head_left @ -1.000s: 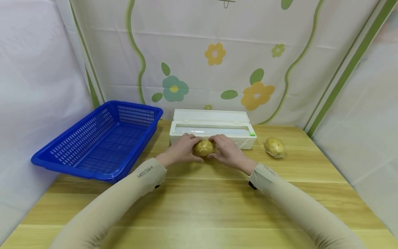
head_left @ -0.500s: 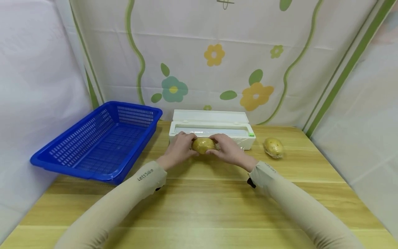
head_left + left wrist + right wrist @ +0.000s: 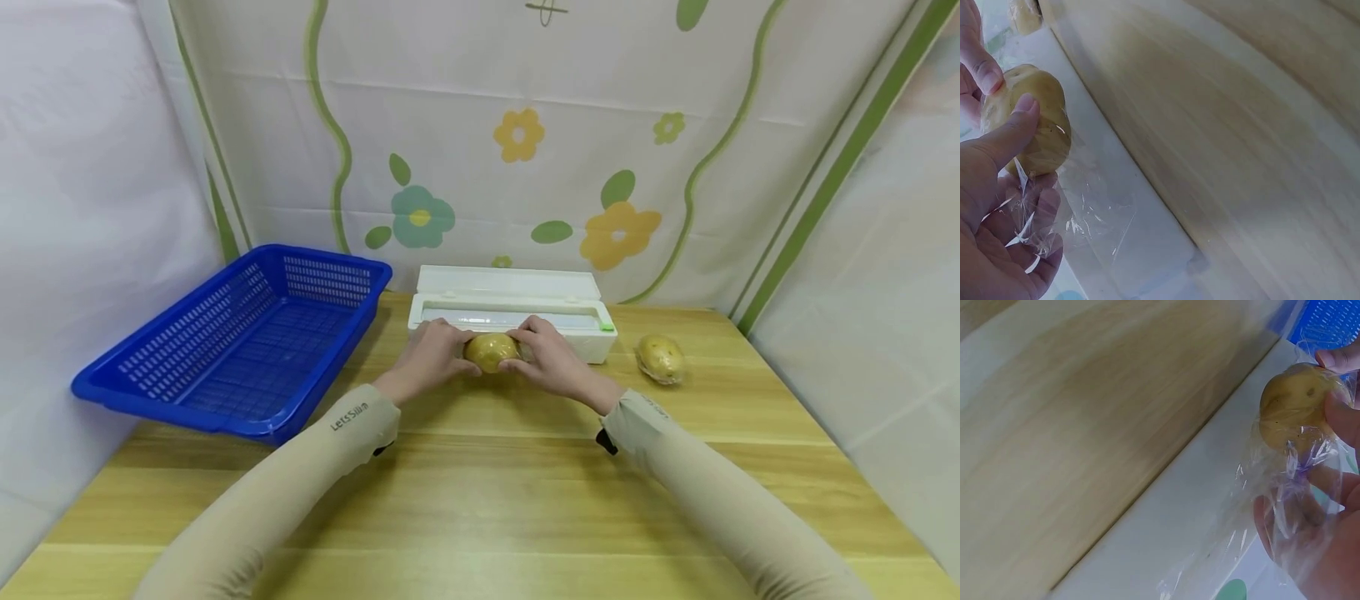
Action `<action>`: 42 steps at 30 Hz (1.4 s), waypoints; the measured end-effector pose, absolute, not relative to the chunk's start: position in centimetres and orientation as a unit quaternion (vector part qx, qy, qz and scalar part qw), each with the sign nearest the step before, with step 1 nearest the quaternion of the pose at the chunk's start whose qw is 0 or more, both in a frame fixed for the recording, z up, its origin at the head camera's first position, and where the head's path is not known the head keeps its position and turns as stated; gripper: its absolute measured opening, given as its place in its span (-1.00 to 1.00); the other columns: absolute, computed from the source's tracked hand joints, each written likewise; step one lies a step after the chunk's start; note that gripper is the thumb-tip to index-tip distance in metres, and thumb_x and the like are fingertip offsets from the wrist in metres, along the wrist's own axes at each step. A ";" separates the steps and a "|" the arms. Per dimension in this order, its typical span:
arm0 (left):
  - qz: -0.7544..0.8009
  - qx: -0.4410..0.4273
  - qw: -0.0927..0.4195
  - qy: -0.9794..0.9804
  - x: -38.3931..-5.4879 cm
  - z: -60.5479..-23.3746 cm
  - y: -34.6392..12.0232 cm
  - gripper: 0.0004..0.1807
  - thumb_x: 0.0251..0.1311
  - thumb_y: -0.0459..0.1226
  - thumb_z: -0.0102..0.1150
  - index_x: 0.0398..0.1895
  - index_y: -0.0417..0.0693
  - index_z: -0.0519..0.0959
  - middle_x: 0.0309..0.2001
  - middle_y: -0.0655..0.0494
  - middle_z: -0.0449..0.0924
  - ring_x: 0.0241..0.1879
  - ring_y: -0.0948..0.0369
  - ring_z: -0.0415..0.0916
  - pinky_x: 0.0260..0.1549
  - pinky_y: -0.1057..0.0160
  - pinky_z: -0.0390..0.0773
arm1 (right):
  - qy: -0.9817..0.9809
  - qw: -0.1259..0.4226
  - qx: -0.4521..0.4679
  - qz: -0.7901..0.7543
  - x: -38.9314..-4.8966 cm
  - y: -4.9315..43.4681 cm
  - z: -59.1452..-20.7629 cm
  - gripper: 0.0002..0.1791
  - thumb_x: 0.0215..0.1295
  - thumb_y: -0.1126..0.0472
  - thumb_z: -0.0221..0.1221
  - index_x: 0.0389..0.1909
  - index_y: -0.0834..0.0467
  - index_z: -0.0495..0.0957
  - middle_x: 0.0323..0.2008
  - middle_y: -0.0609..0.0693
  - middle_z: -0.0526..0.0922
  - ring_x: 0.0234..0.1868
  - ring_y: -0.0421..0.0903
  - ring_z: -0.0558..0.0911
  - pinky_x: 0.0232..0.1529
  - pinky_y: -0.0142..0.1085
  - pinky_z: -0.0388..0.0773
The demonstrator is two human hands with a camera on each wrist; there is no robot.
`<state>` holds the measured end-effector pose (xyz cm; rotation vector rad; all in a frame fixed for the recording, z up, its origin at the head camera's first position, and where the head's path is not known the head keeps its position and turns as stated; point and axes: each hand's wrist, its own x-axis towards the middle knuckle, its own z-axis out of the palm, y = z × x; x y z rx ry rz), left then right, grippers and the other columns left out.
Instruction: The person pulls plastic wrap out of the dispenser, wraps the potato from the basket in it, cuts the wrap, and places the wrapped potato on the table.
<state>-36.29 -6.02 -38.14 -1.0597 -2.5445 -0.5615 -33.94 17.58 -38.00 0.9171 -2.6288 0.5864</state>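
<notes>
Both hands hold one potato (image 3: 491,353) in front of a white cling film box (image 3: 596,346). My left hand (image 3: 431,357) grips its left end, and my right hand (image 3: 553,358) its right end. Clear cling film (image 3: 1094,206) lies over the potato and hangs in creases across the left fingers in the left wrist view. From the right wrist, loose film (image 3: 1285,494) bunches below the potato and covers part of the right fingers. Thumbs press on the potato's near side. A second potato (image 3: 661,358), wrapped in film, rests on the table to the right.
The box's lid (image 3: 510,282) stands raised at the back. A blue plastic basket (image 3: 330,379) sits on the left of the wooden table (image 3: 480,500). Behind the table hangs a white curtain (image 3: 465,100) with a flower print.
My thumbs have shifted up along the potato, the left one also leftward, showing more of its near side. The potato has risen slightly. The box, basket and second potato stay put.
</notes>
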 end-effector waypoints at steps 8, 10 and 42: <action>-0.183 -0.382 0.164 -0.891 -36.5 -38.2 -6.2 -0.52 -0.07 -0.04 0.55 -0.02 0.11 0.72 -0.31 0.18 0.72 -0.41 0.21 0.44 -0.22 0.12 0.42 | -0.917 0.151 0.315 0.194 -34.0 17.3 -38.1 -0.49 0.17 0.06 0.41 0.08 0.26 0.63 -0.26 0.04 0.47 -0.24 -0.04 0.41 -0.25 -0.18 0.39; -0.173 -0.388 0.165 -0.890 -36.5 -38.3 -6.2 -0.58 -0.06 -0.03 0.54 -0.08 0.10 0.73 -0.34 0.19 0.70 -0.43 0.21 0.42 -0.24 0.12 0.42 | -0.917 0.149 0.313 0.197 -33.9 17.2 -38.2 -0.49 0.16 0.09 0.41 0.09 0.26 0.63 -0.29 0.06 0.47 -0.27 -0.04 0.40 -0.26 -0.18 0.38; -0.175 -0.386 0.124 -0.897 -37.1 -39.0 -6.7 -0.73 0.17 0.04 0.34 -0.23 0.10 0.65 -0.48 0.29 0.53 -0.41 0.20 0.37 -0.46 0.24 0.38 | -0.918 0.198 0.268 0.216 -34.1 17.0 -38.9 -0.50 -0.17 0.08 0.59 -0.21 0.18 0.63 -0.35 -0.03 0.66 -0.35 -0.08 0.59 -0.23 -0.14 0.50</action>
